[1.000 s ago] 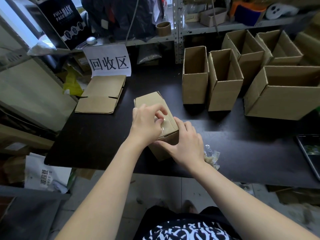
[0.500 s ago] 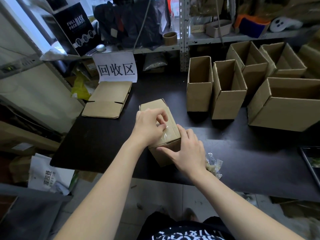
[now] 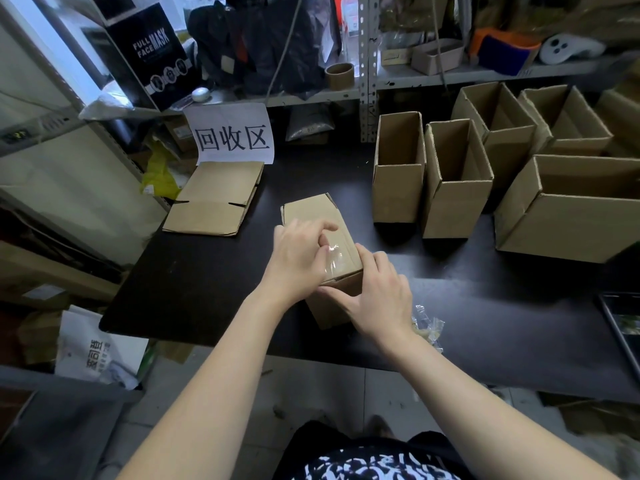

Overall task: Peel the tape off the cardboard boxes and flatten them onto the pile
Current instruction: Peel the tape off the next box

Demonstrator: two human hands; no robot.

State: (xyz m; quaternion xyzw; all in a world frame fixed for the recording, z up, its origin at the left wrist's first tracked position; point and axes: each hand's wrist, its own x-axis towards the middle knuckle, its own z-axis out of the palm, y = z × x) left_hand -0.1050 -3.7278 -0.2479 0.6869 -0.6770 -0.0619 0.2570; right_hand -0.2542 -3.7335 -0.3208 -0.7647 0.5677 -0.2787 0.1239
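A small brown cardboard box [image 3: 313, 211] lies on its side on the black table [image 3: 207, 282], in front of me. A strip of clear tape [image 3: 335, 256] shines on its top face. My left hand [image 3: 298, 258] lies over the box and pinches the tape with thumb and forefinger. My right hand [image 3: 377, 299] grips the near right corner of the box, thumb on the front face. A pile of flattened cardboard [image 3: 216, 199] lies at the back left, under a white paper sign [image 3: 233, 135].
Several upright empty cardboard boxes [image 3: 453, 178] stand at the back right, a large one [image 3: 571, 209] nearest the right edge. Crumpled clear tape [image 3: 427, 325] lies by my right wrist. A metal shelf [image 3: 367, 64] with clutter runs behind the table. A dark tray edge [image 3: 623, 323] is at far right.
The view has tilted, so everything sits lower in frame. My left fingers have worked at the tape on the box top; both hands stay on the box.
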